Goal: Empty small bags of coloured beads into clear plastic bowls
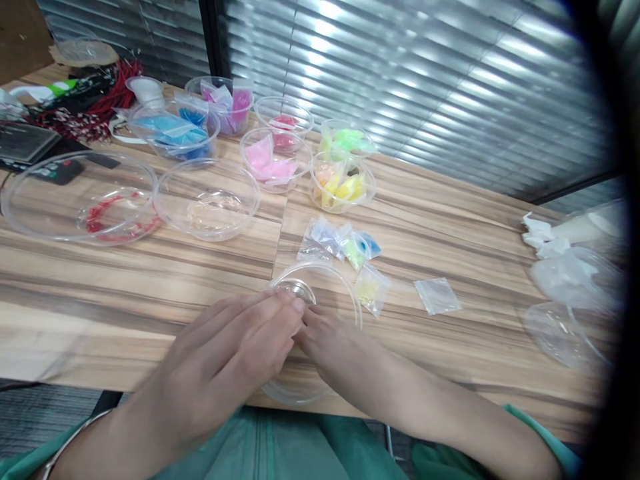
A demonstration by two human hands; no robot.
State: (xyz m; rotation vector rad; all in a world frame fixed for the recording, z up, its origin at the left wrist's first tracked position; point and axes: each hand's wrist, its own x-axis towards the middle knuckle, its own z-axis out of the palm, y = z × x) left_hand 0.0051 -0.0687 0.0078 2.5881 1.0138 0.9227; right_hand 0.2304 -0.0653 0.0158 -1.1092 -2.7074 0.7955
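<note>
My left hand (235,353) reaches over a clear round bowl (357,300) at the table's front edge, its fingers pressed together. My right hand (325,337) meets it over the bowl, knuckles up and fingers curled down out of sight. Just beyond the fingertips, a small round clear or silvery item (296,288) shows in part; what the fingers grip is hidden. Behind the bowl lie small bags, one with grey bits (320,240), one pale green (354,248) and one pale yellow (370,288). A flat clear bag (438,296) lies further right.
Clear tubs hold blue (175,130), pink (270,163) and yellow (345,190) packets at the back. Two wide bowls, one with red pieces (120,217), stand left. Red wires (115,90) lie back left. Clear plastic containers (565,333) and crumpled tissue (545,237) sit right.
</note>
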